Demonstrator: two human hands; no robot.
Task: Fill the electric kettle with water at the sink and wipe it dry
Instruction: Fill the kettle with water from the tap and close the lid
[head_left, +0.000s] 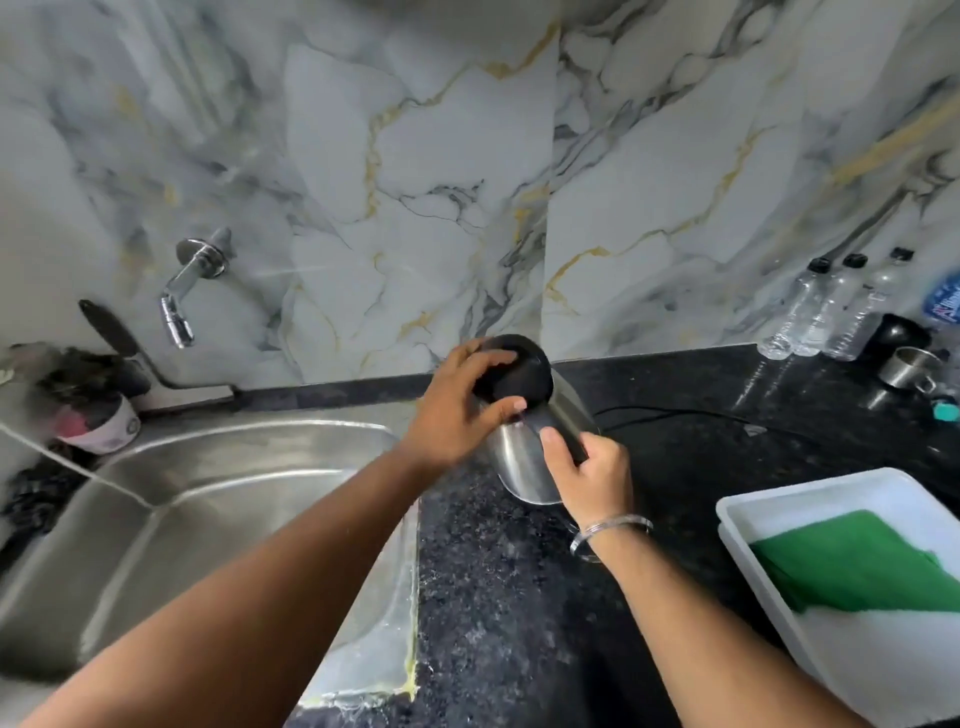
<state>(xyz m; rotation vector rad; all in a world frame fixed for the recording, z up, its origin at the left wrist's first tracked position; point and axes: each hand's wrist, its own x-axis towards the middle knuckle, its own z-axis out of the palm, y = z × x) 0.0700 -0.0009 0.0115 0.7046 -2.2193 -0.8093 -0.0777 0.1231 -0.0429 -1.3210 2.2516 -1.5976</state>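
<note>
The steel electric kettle (519, 462) with a black lid and black handle is tilted over the dark counter, just right of the sink (208, 499). My right hand (592, 473) grips its black handle from the near side. My left hand (462, 410) wraps around the black lid at the top. A chrome tap (182, 296) sticks out of the marble wall above the sink's back left. A green cloth (857, 571) lies in a white tray (737, 519) at the right.
A black power cord (691, 413) runs across the counter behind the kettle. Plastic bottles (826, 317), a steel cup (909, 369) and a black cup stand at the back right. A cup with scrubbers (98, 410) sits at the sink's back left.
</note>
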